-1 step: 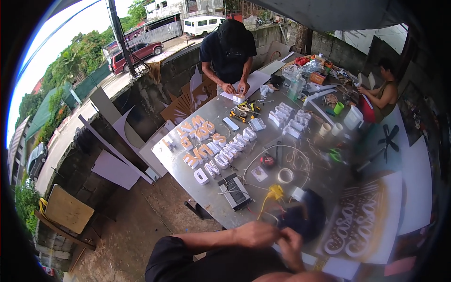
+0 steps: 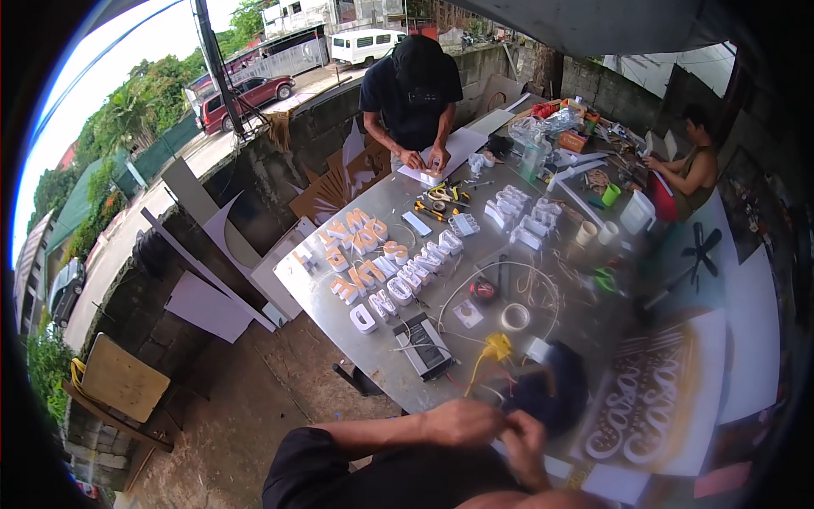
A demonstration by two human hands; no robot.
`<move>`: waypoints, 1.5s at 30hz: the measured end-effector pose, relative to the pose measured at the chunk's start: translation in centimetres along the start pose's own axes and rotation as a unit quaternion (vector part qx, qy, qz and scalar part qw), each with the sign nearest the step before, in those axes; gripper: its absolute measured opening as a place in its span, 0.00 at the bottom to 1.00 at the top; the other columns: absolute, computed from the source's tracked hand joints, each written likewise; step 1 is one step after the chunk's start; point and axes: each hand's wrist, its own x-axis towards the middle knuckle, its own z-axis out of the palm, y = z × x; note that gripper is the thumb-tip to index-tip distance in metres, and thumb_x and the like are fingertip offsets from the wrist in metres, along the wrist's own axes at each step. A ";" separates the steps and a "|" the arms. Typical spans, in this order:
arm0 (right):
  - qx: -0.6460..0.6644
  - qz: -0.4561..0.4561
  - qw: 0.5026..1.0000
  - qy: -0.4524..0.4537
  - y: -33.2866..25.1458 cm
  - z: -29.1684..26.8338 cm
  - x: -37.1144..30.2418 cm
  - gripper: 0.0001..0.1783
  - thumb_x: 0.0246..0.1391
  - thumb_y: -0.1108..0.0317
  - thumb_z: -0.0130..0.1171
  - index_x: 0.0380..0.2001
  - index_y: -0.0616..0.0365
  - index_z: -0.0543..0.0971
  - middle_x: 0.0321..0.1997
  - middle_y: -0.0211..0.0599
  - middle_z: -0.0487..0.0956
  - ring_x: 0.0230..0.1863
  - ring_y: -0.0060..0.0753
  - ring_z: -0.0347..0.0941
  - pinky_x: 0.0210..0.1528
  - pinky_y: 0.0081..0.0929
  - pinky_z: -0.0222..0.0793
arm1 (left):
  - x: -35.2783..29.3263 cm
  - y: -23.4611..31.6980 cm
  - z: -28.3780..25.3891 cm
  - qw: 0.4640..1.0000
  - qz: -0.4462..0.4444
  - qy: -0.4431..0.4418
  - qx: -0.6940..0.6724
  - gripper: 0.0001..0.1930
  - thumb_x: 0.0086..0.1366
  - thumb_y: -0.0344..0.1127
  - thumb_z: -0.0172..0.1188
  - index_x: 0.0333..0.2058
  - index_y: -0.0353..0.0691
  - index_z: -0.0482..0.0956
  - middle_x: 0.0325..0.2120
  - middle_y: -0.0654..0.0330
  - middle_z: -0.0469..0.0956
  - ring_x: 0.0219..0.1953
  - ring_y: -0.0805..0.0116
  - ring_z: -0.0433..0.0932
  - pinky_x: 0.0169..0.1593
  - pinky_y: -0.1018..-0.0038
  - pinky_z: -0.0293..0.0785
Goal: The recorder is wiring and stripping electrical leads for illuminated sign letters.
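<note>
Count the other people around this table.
2: a person in a dark shirt across the table; a person in a sleeveless top on the right. More may be hidden.

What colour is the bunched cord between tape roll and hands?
Yellow; the bunched cord shows best in head view.

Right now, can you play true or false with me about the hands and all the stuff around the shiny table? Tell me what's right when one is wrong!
1. The left hand and right hand are close together. True.
2. The roll of tape is bright green. False: the tape roll is whitish.
3. Cut-out letters stand on the metal table. True.
4. The van beyond the wall is black. False: the van is white.
5. A co-worker in a dark shirt is across the table. True.
</note>
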 end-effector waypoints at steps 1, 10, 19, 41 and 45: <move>-0.001 -0.006 1.000 0.003 0.0 0.1 0.1 0.05 0.51 0.78 0.59 0.24 0.64 0.75 0.20 0.21 0.72 0.25 0.08 0.63 0.25 0.17 0.57 | 0.0 0.0 0.1 1.000 0.001 0.000 0.000 0.16 0.58 0.27 0.66 0.45 0.31 0.77 0.40 0.53 0.80 0.37 0.59 0.83 0.36 0.68 0.81; 0.057 0.013 0.998 0.014 -1.5 1.0 -0.3 0.06 0.52 0.79 0.58 0.23 0.63 0.74 0.19 0.19 0.72 0.23 0.06 0.62 0.24 0.14 0.55 | -0.6 1.8 0.3 0.928 -0.278 0.090 -0.232 0.06 0.62 0.25 0.64 0.38 0.33 0.81 0.37 0.52 0.84 0.40 0.57 0.85 0.43 0.67 0.80; -0.038 -0.057 0.998 0.011 -4.1 1.5 1.5 0.04 0.49 0.77 0.58 0.23 0.65 0.75 0.18 0.29 0.74 0.24 0.12 0.66 0.26 0.20 0.62 | 2.0 1.9 -2.4 0.959 -0.238 0.092 -0.127 0.08 0.58 0.21 0.64 0.37 0.33 0.80 0.34 0.52 0.84 0.37 0.54 0.85 0.39 0.67 0.80; -0.329 -0.315 0.890 0.011 -7.3 2.8 2.3 0.08 0.41 0.77 0.60 0.22 0.57 0.70 0.22 0.37 0.69 0.25 0.45 0.70 0.28 0.39 0.64 | 3.9 3.7 -7.8 0.959 -0.260 -0.091 -0.061 0.11 0.55 0.27 0.63 0.38 0.31 0.78 0.36 0.49 0.81 0.34 0.49 0.81 0.37 0.64 0.79; -0.389 -0.330 0.860 -0.009 -7.7 2.9 1.9 0.12 0.37 0.76 0.61 0.18 0.54 0.67 0.21 0.35 0.67 0.24 0.40 0.68 0.28 0.35 0.62 | 3.5 3.9 -7.7 0.947 -0.291 -0.105 -0.089 0.08 0.57 0.26 0.62 0.36 0.31 0.78 0.30 0.50 0.79 0.31 0.49 0.79 0.34 0.61 0.76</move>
